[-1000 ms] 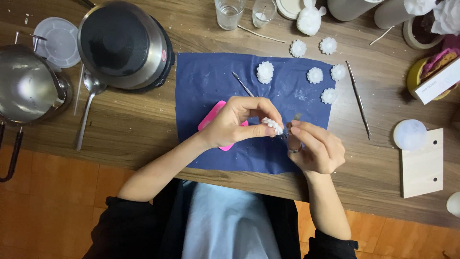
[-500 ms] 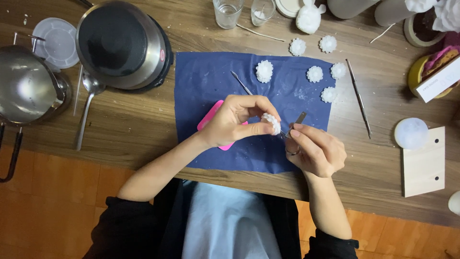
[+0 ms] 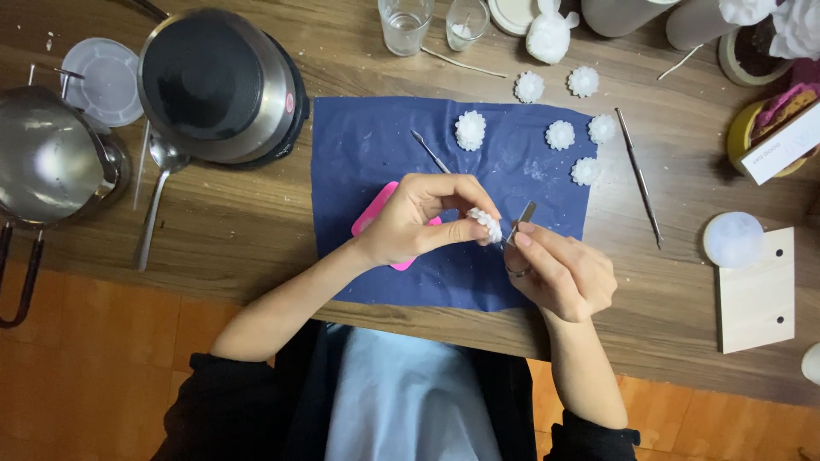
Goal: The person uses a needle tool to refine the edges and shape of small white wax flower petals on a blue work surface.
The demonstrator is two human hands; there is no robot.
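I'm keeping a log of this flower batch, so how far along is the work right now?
Six white wax flowers already lie finished-looking on and beside the blue cloth. In hand: the left hand pinches a seventh flower while the right hand works a small metal tool against it. That one looks to be left; whether more wait in the pink mould is hidden.

A white flower (image 3: 486,223) is over the navy cloth (image 3: 376,145), which is flecked with pale crumbs. On the cloth: a pink mould (image 3: 376,212). Left of it: a silver pot (image 3: 218,81), black inside. The table (image 3: 231,222) is brown wood grain.
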